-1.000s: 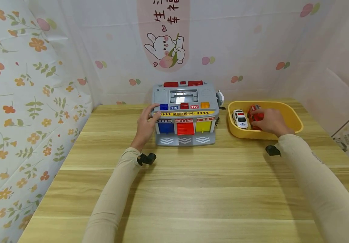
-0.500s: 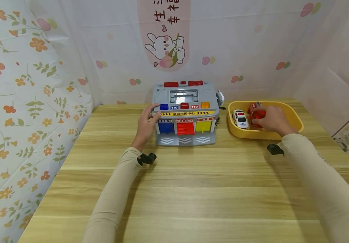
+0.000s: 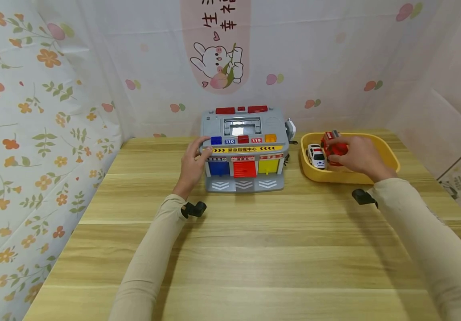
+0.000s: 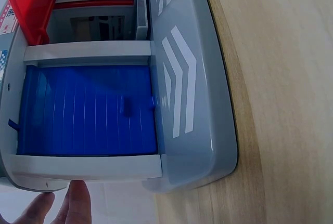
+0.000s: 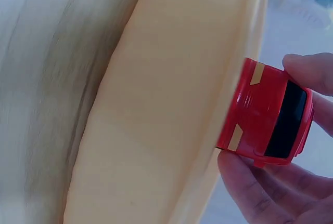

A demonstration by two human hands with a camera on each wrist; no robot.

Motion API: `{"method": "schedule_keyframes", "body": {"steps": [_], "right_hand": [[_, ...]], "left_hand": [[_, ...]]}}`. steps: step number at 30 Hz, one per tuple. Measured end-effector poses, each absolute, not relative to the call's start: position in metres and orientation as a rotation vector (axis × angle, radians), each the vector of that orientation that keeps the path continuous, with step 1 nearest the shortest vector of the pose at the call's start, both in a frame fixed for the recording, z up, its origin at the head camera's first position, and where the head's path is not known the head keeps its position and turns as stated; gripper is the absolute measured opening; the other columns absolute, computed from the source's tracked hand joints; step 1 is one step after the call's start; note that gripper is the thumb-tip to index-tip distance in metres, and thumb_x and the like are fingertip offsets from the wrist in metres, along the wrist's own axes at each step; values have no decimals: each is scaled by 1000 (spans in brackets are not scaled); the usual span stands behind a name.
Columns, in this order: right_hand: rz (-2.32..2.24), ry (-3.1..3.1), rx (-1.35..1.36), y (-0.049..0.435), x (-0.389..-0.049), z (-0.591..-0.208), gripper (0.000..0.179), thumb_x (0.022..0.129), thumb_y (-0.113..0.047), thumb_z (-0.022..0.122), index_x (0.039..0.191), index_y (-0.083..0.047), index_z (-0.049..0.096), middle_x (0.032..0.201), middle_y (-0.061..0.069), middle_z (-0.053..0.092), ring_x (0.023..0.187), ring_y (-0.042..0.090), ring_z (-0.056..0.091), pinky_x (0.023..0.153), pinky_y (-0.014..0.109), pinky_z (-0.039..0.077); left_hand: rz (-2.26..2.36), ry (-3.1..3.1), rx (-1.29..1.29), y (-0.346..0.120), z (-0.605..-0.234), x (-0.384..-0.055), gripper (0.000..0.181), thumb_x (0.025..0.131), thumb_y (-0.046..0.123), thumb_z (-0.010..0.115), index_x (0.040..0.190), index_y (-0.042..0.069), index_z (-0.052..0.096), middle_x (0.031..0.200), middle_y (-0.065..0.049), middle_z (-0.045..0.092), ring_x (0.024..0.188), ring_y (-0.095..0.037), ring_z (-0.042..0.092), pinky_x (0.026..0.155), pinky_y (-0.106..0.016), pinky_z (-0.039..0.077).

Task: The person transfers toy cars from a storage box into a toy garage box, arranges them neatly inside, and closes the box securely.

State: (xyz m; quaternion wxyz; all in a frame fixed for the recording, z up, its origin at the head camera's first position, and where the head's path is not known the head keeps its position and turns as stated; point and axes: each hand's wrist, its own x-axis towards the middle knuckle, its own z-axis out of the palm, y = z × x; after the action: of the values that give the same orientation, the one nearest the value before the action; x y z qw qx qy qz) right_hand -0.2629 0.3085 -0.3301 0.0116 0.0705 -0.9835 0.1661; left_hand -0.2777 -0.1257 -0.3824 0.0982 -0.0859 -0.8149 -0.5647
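Observation:
My left hand point(image 3: 192, 167) rests on the left end of a grey toy rescue station point(image 3: 274, 127), fingers touching its upper corner and side. In the left wrist view its blue door point(image 4: 88, 112) is down, while the red door point(image 4: 32, 5) is swung up from its bay. My right hand point(image 3: 360, 156) pinches a red toy fire truck point(image 5: 263, 112) between thumb and fingers. The truck is tilted up within the yellow tub point(image 3: 314, 176), close beside a white toy police car point(image 3: 316, 156). My hand hides part of the truck.
The wooden table point(image 3: 246, 249) carries the station and tub side by side near the back wall cloth point(image 3: 146, 53). A white handset-like piece point(image 3: 290, 128) with a dark cord hangs at the station's right side. Black wrist mounts point(image 3: 195, 209) stick out from both sleeves.
The red truck has been raised and shifted slightly left toward the police car in my right hand's grip. My left hand has stayed on the station.

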Motion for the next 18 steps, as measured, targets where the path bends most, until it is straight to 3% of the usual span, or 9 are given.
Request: {"method": "schedule_keyframes", "body": {"steps": [8,18], "right_hand": [[500,-3026,300,294,-250,-322,46,89,-26,74,131,-9,65,115,33,66,91,40,57,68,37,42],[471,-2968,368,276,-234,-318,44,87,-27,76,127,-10,68,114,31,65,98,42,58,75,48,47]], "left_hand": [[-1676,-2408,-252,-125,-382,-278,38,102,36,53,139,28,54,141,-7,50,116,-33,63,94,-54,55],[-1683,-2402,-265,-126,-383,-279,38,102,36,53,139,27,55,139,-8,50,116,-34,64,95,-55,54]]}}
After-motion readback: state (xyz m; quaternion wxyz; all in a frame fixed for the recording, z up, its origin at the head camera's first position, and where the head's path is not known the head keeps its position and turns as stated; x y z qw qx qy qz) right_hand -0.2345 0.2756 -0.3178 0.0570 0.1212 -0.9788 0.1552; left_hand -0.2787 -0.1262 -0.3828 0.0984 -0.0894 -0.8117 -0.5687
